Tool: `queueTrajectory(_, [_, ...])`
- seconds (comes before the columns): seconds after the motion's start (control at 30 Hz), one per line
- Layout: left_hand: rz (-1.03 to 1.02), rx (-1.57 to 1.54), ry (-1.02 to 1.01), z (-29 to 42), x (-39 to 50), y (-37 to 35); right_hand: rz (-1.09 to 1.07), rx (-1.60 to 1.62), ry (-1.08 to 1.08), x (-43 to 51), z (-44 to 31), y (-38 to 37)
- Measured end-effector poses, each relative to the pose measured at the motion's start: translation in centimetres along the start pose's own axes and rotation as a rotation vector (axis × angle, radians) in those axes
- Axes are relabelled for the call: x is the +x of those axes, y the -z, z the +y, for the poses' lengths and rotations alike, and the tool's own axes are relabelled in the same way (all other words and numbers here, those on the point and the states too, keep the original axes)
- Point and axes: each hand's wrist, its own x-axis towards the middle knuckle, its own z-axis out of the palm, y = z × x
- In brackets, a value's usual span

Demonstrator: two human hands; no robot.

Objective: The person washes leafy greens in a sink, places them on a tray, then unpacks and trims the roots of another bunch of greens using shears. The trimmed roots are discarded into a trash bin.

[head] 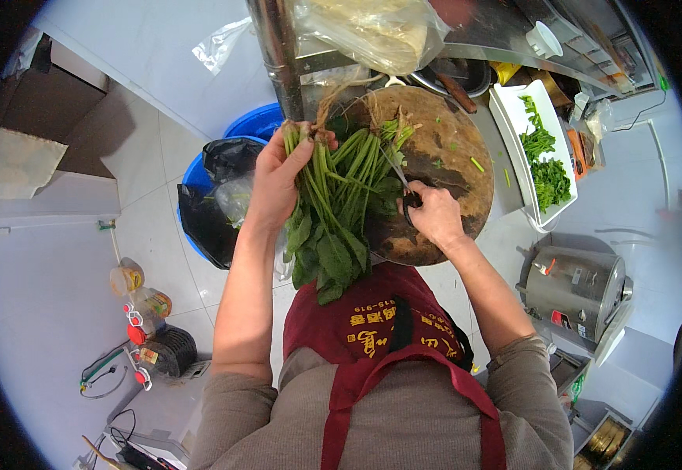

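Observation:
A leafy bunch of spinach [335,252], roots uppermost and leaves hanging down, is gripped near its root ends by my left hand [282,170]. More rooted stems [361,153] stand beside it over the left part of the round wooden chopping board [435,135]. My right hand [438,214] holds a pair of black-handled scissors [400,170] by the loops. Their blades point up and left towards the stems near the roots. Whether the blades touch a stem, I cannot tell. A few green scraps [477,164] lie on the board.
Right of the board, a white plastic tray [496,111] holds cut greens. A blue bin [191,170] with a black bag [217,235] stands to the left. A metal post [279,53] rises behind the board, near a clear plastic bag [376,35]. A cleaver-like wooden handle [457,93] lies at the back.

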Motion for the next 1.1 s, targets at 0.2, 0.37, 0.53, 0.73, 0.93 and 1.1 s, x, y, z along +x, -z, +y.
queueTrajectory(0.2, [0.070,0.032,-0.019,1.2,-1.0,0.1,0.289,0.345,0.085,-2.1,-1.4,1.1])
queueTrajectory(0.37, [0.030,0.048,-0.057,2.4,-1.8,-1.3,-0.107,0.121,0.198,-0.6,-3.9,1.3])
queueTrajectory(0.53, [0.039,0.070,-0.242,5.8,-3.2,-0.7,-0.255,-0.129,0.182,1.7,-2.8,0.7])
queueTrajectory(0.73, [-0.094,-0.141,-0.453,11.3,-5.9,3.4,-0.220,-0.220,0.187,1.8,-1.9,0.0])
queueTrajectory(0.93, [0.002,-0.383,-0.640,18.3,-10.2,7.6,-0.153,-0.197,0.223,2.1,-1.7,-0.5])
queueTrajectory(1.1, [0.236,-0.040,-0.292,15.3,-12.3,8.6,-0.066,0.155,0.282,0.8,-1.5,0.9])
